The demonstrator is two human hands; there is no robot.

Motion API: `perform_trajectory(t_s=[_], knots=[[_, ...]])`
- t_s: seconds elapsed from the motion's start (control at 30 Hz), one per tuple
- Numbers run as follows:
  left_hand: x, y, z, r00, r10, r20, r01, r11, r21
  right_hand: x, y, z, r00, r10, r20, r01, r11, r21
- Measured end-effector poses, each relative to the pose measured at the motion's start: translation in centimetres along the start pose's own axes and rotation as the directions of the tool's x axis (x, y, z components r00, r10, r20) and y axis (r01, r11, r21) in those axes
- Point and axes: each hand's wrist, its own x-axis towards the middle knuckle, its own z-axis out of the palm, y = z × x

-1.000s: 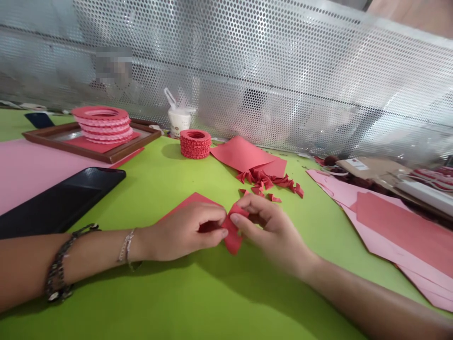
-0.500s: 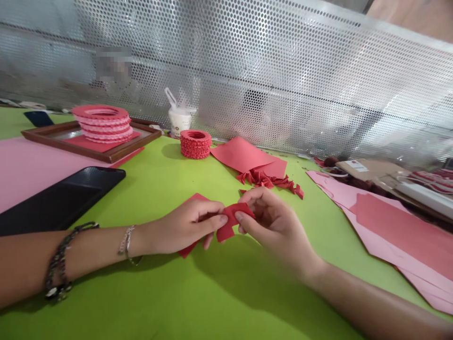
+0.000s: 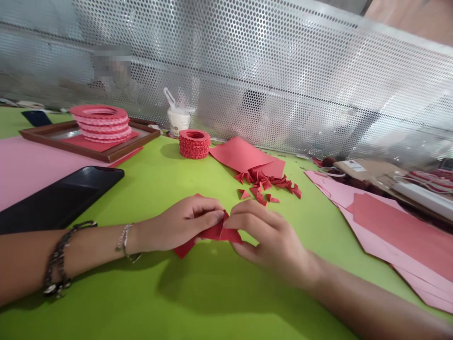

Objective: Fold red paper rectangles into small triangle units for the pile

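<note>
a small folded red paper piece (image 3: pixel 222 231) is pinched above the green tabletop (image 3: pixel 198 297) between the fingertips of the left hand (image 3: pixel 187 224) and right hand (image 3: pixel 271 241); on the white cup (image 3: pixel 178 121), the printing is seemingly too small to be read.

Near bench (image 3: pixel 212 302): open green between the forearms (image 3: pixel 354 295)
Hand gap: red paper (image 3: pixel 214 232) spans left hand (image 3: pixel 177 224) to right hand (image 3: pixel 276 241)
Ahead: open lane to red ring stack (image 3: pixel 194 149), folded pieces (image 3: pixel 264 181) at right
Left: black slab (image 3: pixel 60 197), then wooden frame (image 3: pixel 136 146)
Right: green strip, then pink sheets (image 3: pixel 363 233)
Back: perforated screen (image 3: pixel 283 61) across
</note>
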Motion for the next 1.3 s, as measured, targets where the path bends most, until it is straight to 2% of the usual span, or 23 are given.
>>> perform_trajectory(t_s=[0.07,0.13,0.33,0.8,0.9,1.0,1.13,1.23,1.3], knots=[[0.04,0.05,0.02,1.000,0.005,0.002,-0.005,0.999,-0.032,0.00,-0.14,0.00,0.999,-0.048,0.009,0.049,0.994,-0.095],[0.08,0.05,0.04,1.000,-0.007,0.019,0.008,0.998,-0.067,0.04,-0.26,0.01,0.998,-0.058,0.013,0.059,0.992,-0.115],[0.09,-0.11,0.10,0.998,-0.056,-0.025,0.056,0.998,-0.037,0.24,-0.13,-0.14,0.994,0.002,0.105,-0.012,0.995,0.102],[0.15,-0.03,0.13,0.998,-0.044,-0.038,0.040,0.994,-0.101,0.22,-0.14,-0.02,0.991,0.064,0.121,-0.083,0.983,0.162],[0.20,0.05,0.11,0.997,-0.059,-0.052,0.054,0.994,-0.097,0.21,-0.19,-0.02,0.984,0.126,0.129,-0.149,0.971,0.187],[0.23,0.15,0.13,0.994,-0.093,-0.063,0.087,0.992,-0.095,0.35,-0.33,0.04,0.959,0.269,0.093,-0.284,0.884,0.371],[0.18,0.39,0.29,0.986,-0.104,-0.128,0.093,0.992,-0.091,0.61,-0.34,0.29,0.868,0.466,0.168,-0.464,0.643,0.609],[0.13,0.60,0.44,0.984,-0.083,-0.161,0.070,0.994,-0.085,0.65,-0.08,0.49,0.824,0.507,0.253,-0.521,0.503,0.690],[0.11,0.76,0.52,0.980,-0.079,-0.181,0.066,0.995,-0.077,0.64,0.12,0.56,0.805,0.524,0.279,-0.539,0.447,0.714]])
